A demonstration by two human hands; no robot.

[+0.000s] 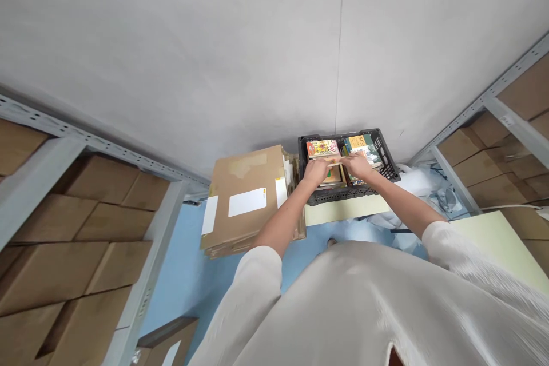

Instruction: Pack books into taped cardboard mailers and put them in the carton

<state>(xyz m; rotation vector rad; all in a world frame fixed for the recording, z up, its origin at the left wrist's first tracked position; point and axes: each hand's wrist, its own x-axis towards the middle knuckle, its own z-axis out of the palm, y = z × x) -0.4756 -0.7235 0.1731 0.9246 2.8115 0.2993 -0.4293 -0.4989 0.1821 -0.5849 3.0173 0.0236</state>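
Black plastic crate (321,198): at twelve o'clock on the pale-yellow bench (343,213); walls likely keep the colourful paper books (321,147) stacked inside.
Left hand (318,171), right hand (358,166): close together over the books, perhaps steadying them; grip cannot be told.

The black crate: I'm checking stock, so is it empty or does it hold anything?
Not empty: books show inside the black crate, covers visible through its open top. How deep they go, I cannot tell.
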